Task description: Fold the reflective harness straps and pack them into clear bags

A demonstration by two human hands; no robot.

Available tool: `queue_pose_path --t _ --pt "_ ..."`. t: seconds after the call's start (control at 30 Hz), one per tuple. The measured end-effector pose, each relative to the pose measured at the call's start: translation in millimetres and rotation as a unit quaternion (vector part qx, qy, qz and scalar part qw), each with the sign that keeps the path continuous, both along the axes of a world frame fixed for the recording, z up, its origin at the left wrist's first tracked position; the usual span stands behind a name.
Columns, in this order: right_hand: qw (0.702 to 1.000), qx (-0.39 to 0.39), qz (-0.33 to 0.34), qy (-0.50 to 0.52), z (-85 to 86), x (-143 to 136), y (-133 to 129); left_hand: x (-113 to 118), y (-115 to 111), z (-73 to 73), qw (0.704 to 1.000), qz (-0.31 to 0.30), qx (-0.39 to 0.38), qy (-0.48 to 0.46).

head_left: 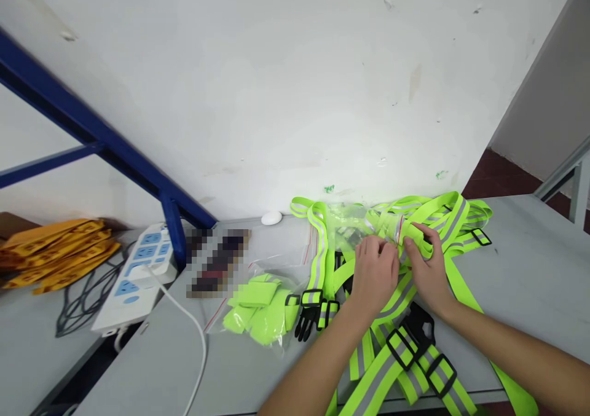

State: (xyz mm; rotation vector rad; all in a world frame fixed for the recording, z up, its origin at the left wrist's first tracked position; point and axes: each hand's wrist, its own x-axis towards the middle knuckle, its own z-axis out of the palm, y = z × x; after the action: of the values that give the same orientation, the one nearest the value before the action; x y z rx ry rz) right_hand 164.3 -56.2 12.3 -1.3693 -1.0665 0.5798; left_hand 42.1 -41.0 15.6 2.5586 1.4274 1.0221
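Both hands meet over a pile of neon-yellow reflective straps (pixel 456 219) with black buckles, at the right of the table. My left hand (pixel 375 271) has its fingers closed on the edge of a clear zip bag (pixel 343 219). My right hand (pixel 426 262) pinches a folded yellow strap bundle (pixel 417 241) at the bag's mouth, where a red seal line shows; part of the bundle is inside the bag. Left of the pile lies a filled clear bag (pixel 265 308) of folded yellow straps.
Flat clear bags (pixel 286 241) and a white oval object (pixel 271 218) lie near the wall. Further left are a power strip (pixel 142 268) with a white cable, a blue metal frame (pixel 129 164) and orange-yellow packets (pixel 59 253). Straps hang over the table's front edge.
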Motion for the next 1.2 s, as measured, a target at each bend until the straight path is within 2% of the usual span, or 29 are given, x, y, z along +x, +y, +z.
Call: queue_pose_path --t 0.13,0.27,0.33,0.47,0.6,0.77,0.87,0.97,1.07,1.2 --pt "0.988 0.106 0.008 -0.112 -4.6 3.5 3.0 -1.4 0.7 1.2 0.988 -0.026 -0.061 -0.137" --pt "0.931 0.253 0.061 -0.257 -12.9 11.4 8.9 -3.6 3.9 7.3 0.944 -0.061 -0.144 -0.291" --pt "0.895 0.301 0.076 -0.321 -14.3 16.1 11.9 -4.6 4.6 10.4 0.934 -0.062 -0.163 -0.311" --pt "0.842 0.357 0.077 -0.398 -11.2 25.1 16.3 -6.2 4.0 17.1 0.949 -0.070 -0.147 -0.270" --pt "0.817 0.345 0.062 -0.457 -8.4 31.4 19.7 -6.0 2.8 17.8 0.948 -0.090 -0.140 -0.270" --pt "0.793 0.279 0.066 -0.538 -6.4 30.6 22.4 0.2 3.0 5.0 0.919 -0.069 -0.208 -0.327" --pt "0.811 0.225 0.115 -0.527 -2.9 25.3 18.6 0.8 6.0 -0.2 0.877 -0.039 -0.281 -0.388" --pt "0.832 0.185 0.192 -0.487 1.1 20.4 12.2 -4.0 10.3 -1.3 0.844 0.008 -0.328 -0.425" --pt "0.824 0.186 0.246 -0.475 0.5 18.9 10.7 -9.3 13.1 -2.0 0.838 0.023 -0.334 -0.430" --pt "0.830 0.199 0.205 -0.479 -7.4 17.8 18.8 -9.4 13.1 -4.3 0.842 0.014 -0.333 -0.425"
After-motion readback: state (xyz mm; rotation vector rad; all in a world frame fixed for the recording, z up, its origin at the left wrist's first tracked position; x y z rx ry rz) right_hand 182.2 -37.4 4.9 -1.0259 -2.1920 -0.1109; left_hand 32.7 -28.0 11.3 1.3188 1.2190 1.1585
